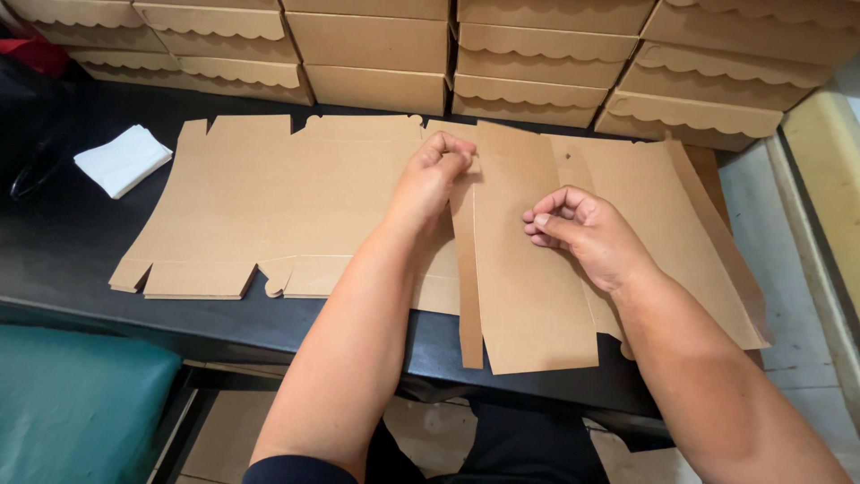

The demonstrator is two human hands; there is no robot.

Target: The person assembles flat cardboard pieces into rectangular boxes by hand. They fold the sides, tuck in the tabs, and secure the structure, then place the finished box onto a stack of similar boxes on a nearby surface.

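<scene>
Left hand (436,172) pinching folded panel of flat brown cardboard box blank (528,269); right hand (580,229) curled loosely closed, resting on it, gripping nothing.

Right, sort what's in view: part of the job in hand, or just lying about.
In hand:
left hand
right hand
flat cardboard box blank
second box blank

Lying about:
stacked folded boxes
white folded paper
black table
green seat
</scene>
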